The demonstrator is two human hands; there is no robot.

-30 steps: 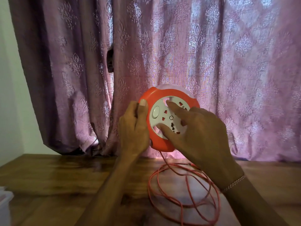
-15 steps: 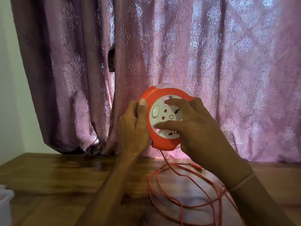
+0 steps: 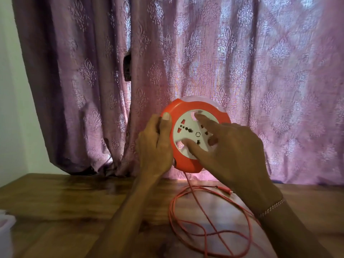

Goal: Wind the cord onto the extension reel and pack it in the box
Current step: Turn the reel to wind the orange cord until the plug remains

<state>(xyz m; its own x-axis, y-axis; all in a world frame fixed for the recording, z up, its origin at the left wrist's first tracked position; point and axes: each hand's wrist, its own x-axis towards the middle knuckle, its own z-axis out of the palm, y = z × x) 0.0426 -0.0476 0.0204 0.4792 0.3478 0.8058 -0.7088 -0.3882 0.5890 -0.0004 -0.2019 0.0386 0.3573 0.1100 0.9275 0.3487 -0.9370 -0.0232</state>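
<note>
Socket disc has spun round again since 0.5 s back, so winding's progressing. Left hand (image 3: 155, 146) clamps the reel (image 3: 188, 161) rim, right hand (image 3: 229, 151) spread on its face; cord (image 3: 210, 233) below them on the tabletop (image 3: 74, 202).

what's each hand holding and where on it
Left hand grips the extension reel by its orange left rim; right hand fingers press its white socket face.

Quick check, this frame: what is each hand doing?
Left hand: closed on the rim of the extension reel, holding it up.
Right hand: open, fingertips pressed on the reel's white socket face.
</note>
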